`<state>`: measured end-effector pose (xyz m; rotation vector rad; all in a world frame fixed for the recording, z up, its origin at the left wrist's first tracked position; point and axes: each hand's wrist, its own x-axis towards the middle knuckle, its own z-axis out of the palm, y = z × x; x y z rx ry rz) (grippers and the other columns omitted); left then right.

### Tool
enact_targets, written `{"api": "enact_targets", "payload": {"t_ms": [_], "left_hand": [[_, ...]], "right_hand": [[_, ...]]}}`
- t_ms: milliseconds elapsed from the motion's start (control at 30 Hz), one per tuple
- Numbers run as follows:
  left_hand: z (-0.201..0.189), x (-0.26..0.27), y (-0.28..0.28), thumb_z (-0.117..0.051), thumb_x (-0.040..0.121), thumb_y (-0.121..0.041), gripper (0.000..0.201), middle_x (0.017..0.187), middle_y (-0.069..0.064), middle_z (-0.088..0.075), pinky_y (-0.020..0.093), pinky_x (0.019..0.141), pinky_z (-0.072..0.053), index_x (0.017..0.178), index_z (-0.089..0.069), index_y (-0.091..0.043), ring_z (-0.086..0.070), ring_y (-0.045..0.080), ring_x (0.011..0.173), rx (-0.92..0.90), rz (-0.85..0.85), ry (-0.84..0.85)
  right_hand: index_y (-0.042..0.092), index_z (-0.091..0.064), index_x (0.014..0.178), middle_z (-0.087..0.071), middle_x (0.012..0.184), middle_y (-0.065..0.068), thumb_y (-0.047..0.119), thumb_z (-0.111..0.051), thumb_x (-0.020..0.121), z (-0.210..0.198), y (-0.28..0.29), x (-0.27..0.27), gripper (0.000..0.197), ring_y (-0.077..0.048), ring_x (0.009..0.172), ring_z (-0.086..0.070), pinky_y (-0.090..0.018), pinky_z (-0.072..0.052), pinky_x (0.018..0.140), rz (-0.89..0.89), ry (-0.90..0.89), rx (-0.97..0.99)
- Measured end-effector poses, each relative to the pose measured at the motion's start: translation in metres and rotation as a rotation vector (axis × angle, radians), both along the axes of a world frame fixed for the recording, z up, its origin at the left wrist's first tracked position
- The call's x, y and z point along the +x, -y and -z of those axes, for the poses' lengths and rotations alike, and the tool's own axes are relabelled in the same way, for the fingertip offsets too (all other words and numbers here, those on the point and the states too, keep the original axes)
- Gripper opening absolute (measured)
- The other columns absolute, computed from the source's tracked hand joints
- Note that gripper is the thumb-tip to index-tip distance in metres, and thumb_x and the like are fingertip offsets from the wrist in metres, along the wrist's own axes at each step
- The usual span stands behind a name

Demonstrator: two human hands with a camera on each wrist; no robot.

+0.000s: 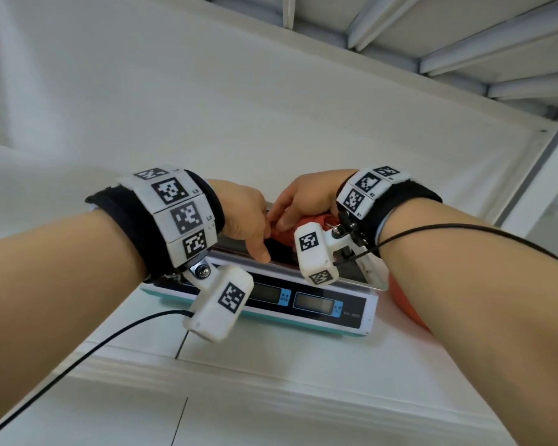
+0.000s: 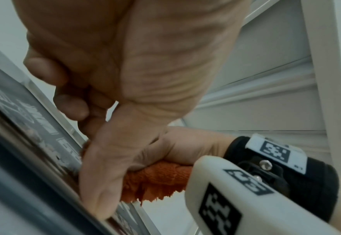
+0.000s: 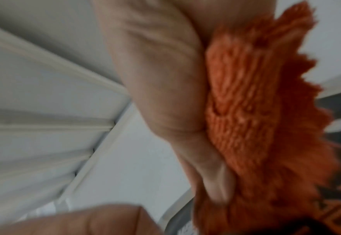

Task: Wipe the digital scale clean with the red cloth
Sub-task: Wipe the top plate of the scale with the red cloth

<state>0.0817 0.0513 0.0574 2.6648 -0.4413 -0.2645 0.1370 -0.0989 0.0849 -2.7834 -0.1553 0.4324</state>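
The digital scale (image 1: 345, 309) is white with a teal base, dark display windows and a steel plate (image 2: 20, 127). It sits on a white surface. My left hand (image 1: 244, 217) is over the plate's left part, its thumb (image 2: 97, 182) pressed against the plate's front rim and its fingers (image 2: 71, 108) curled above the plate. My right hand (image 1: 303, 201) grips the bunched red cloth (image 1: 284, 235) on the plate, right beside the left hand. The cloth (image 3: 246, 98) fills my right palm (image 3: 161, 79), its frayed edge (image 2: 157, 190) hanging onto the plate.
An orange-red object (image 1: 409, 307) lies right of the scale, half hidden under my right forearm. The scale stands near the front edge of a white shelf (image 1: 239, 375) backed by a white wall. White slats (image 1: 464, 43) run overhead, and black cables trail from both wrist cameras.
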Motion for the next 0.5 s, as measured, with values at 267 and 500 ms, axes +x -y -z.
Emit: {"api": "enact_targets", "payload": {"t_ms": [267,500], "left_hand": [[0.003,0.0,-0.003,-0.081,0.073,-0.03,0.023,0.108,-0.002,-0.065,0.042,0.104,-0.038,0.088,-0.068,-0.018,-0.055,0.023,0.113,0.002,-0.028,-0.042],[0.0,-0.001,0.014,-0.081,0.071,-0.035,0.019,0.098,-0.006,-0.068,0.039,0.099,-0.044,0.083,-0.071,-0.026,-0.058,0.019,0.103,0.065,0.01,0.033]], "right_hand": [[0.02,-0.071,0.118,-0.068,0.099,-0.001,0.015,-0.066,0.091,0.009,0.028,-0.001,0.027,-0.012,0.061,-0.05,-0.025,-0.042,0.058,0.127,0.105,-0.273],[0.022,-0.074,0.098,-0.067,0.092,-0.007,0.009,-0.069,0.088,0.006,0.01,-0.012,0.017,-0.019,0.066,-0.054,-0.019,-0.046,0.05,0.057,-0.038,-0.006]]}}
